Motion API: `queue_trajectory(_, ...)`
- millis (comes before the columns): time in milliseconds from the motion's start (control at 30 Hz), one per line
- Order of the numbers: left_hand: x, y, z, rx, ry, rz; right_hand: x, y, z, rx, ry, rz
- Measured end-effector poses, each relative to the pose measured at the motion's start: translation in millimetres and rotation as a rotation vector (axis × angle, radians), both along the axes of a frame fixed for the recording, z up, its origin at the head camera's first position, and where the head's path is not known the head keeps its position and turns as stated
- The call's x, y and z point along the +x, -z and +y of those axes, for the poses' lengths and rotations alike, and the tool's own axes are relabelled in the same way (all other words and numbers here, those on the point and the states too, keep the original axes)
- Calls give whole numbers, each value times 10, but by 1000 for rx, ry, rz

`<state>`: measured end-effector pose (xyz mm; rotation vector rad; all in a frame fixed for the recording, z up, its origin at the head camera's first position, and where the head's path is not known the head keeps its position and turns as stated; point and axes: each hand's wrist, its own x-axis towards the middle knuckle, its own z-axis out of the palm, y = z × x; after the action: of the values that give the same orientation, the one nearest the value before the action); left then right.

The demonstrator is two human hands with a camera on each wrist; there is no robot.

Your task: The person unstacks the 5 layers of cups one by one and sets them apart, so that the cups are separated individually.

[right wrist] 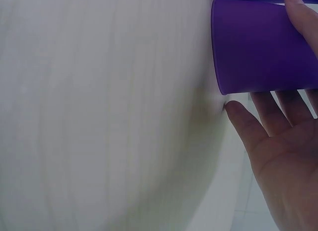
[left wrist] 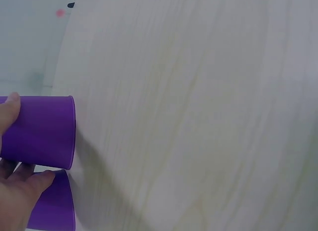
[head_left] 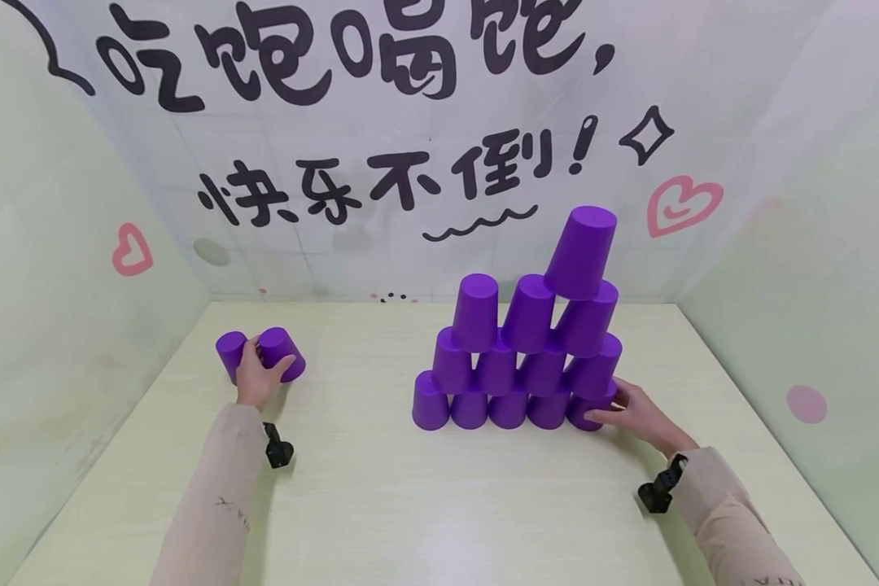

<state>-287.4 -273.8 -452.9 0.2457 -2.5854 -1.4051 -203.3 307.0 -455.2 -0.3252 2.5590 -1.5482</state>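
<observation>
Purple cups stand upside down in a tiered stack (head_left: 508, 407) right of centre, several in the lower rows and three in the third. One top cup (head_left: 583, 252) sits over the right side of the third row. My right hand (head_left: 640, 415) holds the bottom row's rightmost cup (right wrist: 263, 47), thumb in front and fingers behind. At the left, my left hand (head_left: 259, 376) grips a purple cup (left wrist: 39, 129) between thumb and fingers. That cup leans slightly in the head view. Another upside-down cup (head_left: 230, 354) is just left of it, against the hand's outer side.
The pale wood-grain table (head_left: 366, 505) runs back to a white printed backdrop (head_left: 381, 260) with black lettering. Side panels (head_left: 813, 325) close it in at left and right. A black wrist camera (head_left: 280, 452) sits by the left cuff, another (head_left: 659, 492) by the right.
</observation>
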Motion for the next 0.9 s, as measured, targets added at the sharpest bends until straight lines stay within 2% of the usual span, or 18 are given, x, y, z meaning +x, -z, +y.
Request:
queue_trajectory(367, 2, -22, 23, 7, 1, 1, -4, -18, -8, 5, -1, -24)
queue_trajectory(633, 10, -46, 14, -14, 5, -1, 2, -36, -19, 3, -12, -9)
queue_trajectory(767, 8, -101, 24, 6, 13, 17, 8, -41, -28, 6, -12, 7)
queue_trajectory(900, -8, -225, 55, 4, 37, 66, 16, -38, -18, 6, -13, 3)
